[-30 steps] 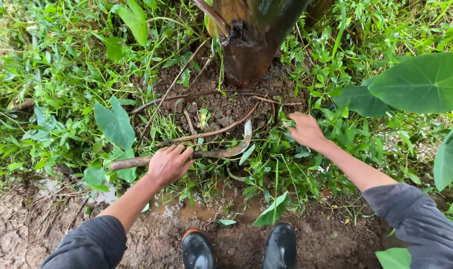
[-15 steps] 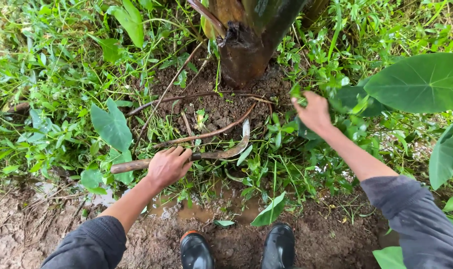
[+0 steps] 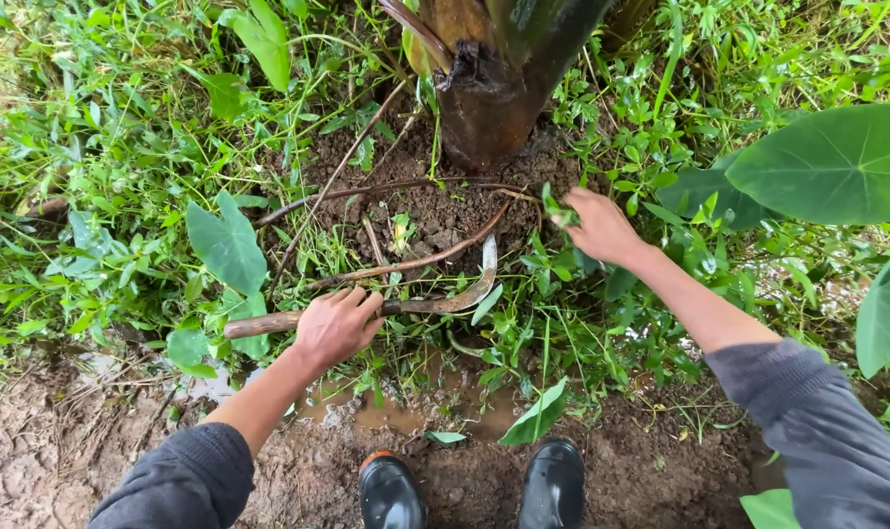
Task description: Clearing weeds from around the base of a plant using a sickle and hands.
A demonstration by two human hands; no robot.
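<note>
My left hand (image 3: 337, 325) grips the wooden handle of a sickle (image 3: 435, 300), whose curved, muddy blade lies low over the weeds and points up toward the trunk. My right hand (image 3: 598, 225) is raised to the right of the bare soil patch (image 3: 435, 211), fingers pinched on a small green weed sprig (image 3: 559, 208). Both arms wear dark grey sleeves. The hand sits just right of the dark banana-like trunk base (image 3: 489, 98).
Thin brown runners (image 3: 406, 263) cross the soil below the trunk. Dense weeds surround it. Large taro leaves (image 3: 837, 162) stand at right. A muddy puddle (image 3: 396, 411) lies in front of my black rubber boots (image 3: 553, 482).
My right hand has lifted up and to the right, away from the weeds beside the blade, carrying a sprig. The left hand and sickle have stayed almost still.
</note>
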